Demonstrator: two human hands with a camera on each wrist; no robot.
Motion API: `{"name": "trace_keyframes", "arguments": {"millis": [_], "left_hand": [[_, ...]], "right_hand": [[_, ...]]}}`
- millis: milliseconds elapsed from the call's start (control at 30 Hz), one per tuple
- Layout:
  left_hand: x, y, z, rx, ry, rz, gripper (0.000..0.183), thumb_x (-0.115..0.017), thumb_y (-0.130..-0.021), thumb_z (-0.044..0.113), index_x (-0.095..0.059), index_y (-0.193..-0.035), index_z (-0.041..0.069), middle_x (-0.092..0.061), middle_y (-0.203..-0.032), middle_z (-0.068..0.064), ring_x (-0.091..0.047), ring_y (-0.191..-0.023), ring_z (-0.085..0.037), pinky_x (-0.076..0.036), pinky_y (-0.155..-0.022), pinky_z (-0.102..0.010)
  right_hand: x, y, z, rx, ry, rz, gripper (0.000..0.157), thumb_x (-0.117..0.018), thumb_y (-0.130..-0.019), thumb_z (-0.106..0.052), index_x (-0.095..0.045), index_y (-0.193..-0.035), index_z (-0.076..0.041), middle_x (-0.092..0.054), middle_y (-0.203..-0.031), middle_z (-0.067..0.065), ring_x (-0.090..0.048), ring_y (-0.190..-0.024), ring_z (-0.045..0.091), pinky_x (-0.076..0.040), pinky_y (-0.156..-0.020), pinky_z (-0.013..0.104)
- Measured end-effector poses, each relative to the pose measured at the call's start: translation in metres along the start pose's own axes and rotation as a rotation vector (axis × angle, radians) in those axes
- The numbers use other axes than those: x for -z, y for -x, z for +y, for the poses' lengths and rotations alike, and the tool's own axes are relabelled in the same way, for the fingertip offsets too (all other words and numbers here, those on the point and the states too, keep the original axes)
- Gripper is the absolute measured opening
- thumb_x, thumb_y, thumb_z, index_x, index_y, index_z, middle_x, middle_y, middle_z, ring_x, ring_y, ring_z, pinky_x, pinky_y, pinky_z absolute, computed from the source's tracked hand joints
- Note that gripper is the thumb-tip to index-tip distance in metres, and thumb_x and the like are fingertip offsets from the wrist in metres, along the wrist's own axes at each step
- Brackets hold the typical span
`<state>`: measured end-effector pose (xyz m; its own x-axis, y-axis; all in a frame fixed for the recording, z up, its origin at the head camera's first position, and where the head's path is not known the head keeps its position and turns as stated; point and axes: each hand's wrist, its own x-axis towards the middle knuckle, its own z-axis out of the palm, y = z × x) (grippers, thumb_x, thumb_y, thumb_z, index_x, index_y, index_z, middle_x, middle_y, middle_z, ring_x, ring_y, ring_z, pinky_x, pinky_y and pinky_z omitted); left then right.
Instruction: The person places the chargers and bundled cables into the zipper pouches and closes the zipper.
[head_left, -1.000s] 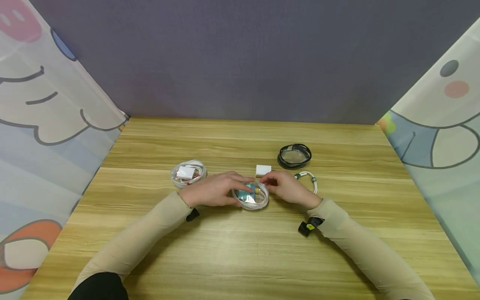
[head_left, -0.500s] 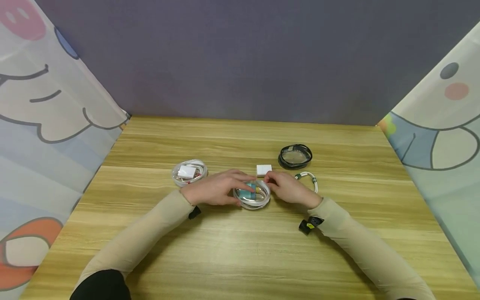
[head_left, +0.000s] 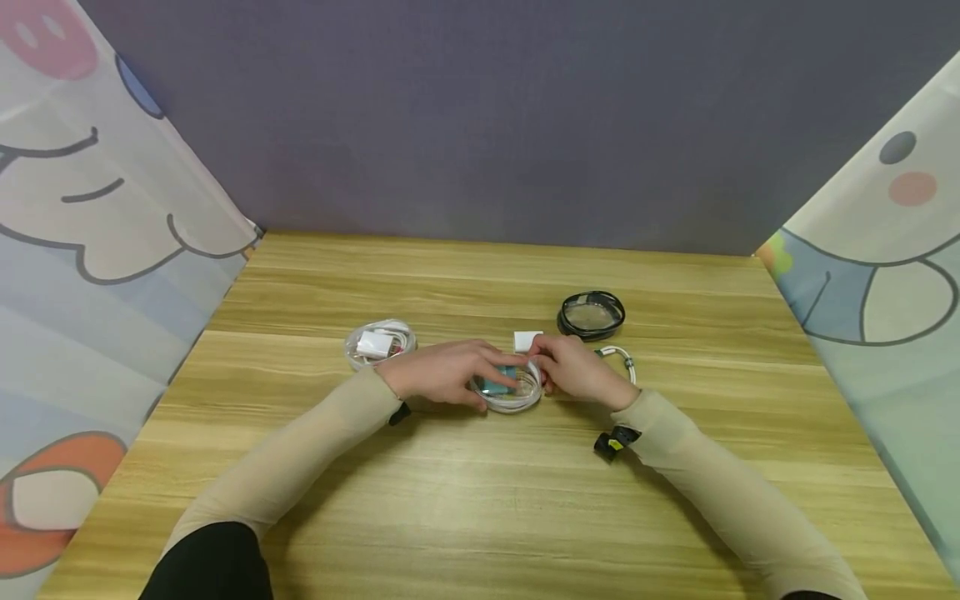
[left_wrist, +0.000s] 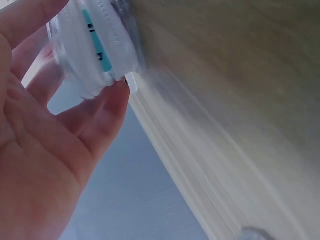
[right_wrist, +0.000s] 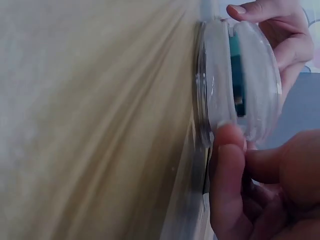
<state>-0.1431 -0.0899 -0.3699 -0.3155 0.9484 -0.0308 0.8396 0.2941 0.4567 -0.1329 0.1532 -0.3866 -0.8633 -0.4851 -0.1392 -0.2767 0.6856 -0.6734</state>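
A round clear plastic zip pouch [head_left: 513, 407] sits between both hands near the middle of the table. Inside it shows a teal item [right_wrist: 238, 75], partly covered by fingers in the head view. My left hand [head_left: 442, 372] grips the pouch from the left, fingers over its top and thumb low at the near side. At the far right edge, the thumb and forefinger of my right hand [head_left: 576, 367] pinch the rim. The right wrist view shows those fingertips [right_wrist: 230, 137] at the end of the white zip band. Just behind the right hand lies a white charger plug [head_left: 527, 340], partly hidden.
To the left is another clear pouch [head_left: 351, 354] holding a white plug and cable. A black-rimmed round pouch [head_left: 591, 315] lies at the back right. A coiled white cable [head_left: 628, 364] with green ties lies beside the right hand. A grey panel [head_left: 480, 125] stands behind the table.
My left hand has shifted slightly right, its fingers reaching further across the pouch. My right fingertips have moved a little up along the rim, now overlapping the white plug.
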Motion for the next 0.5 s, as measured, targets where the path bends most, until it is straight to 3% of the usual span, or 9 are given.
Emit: {"name": "trace_keyframes", "arguments": {"millis": [233,500], "left_hand": [[0.0003,-0.0018,-0.0017,0.018,-0.036,-0.028,0.056,-0.075,-0.08,0.021,-0.054,-0.132,0.027,-0.027,-0.151,0.012,-0.039,-0.127,-0.012,-0.039,-0.098,-0.03],[0.0019,-0.0048,0.0026,0.046,-0.109,-0.049,0.056,-0.076,-0.079,0.022,-0.055,-0.13,0.031,-0.028,-0.15,0.014,-0.048,-0.119,-0.012,-0.045,-0.086,-0.028]], "right_hand": [[0.0019,0.0021,0.0017,-0.079,-0.218,-0.142,0.016,-0.039,-0.101,-0.009,-0.052,-0.09,-0.007,-0.062,-0.064,0.009,-0.062,-0.049,0.024,-0.051,-0.045,0.034],[0.0044,0.0075,0.009,-0.076,-0.287,-0.193,0.016,-0.037,-0.101,-0.009,-0.049,-0.092,-0.004,-0.064,-0.067,0.01,-0.064,-0.054,0.025,-0.051,-0.048,0.035]]}}
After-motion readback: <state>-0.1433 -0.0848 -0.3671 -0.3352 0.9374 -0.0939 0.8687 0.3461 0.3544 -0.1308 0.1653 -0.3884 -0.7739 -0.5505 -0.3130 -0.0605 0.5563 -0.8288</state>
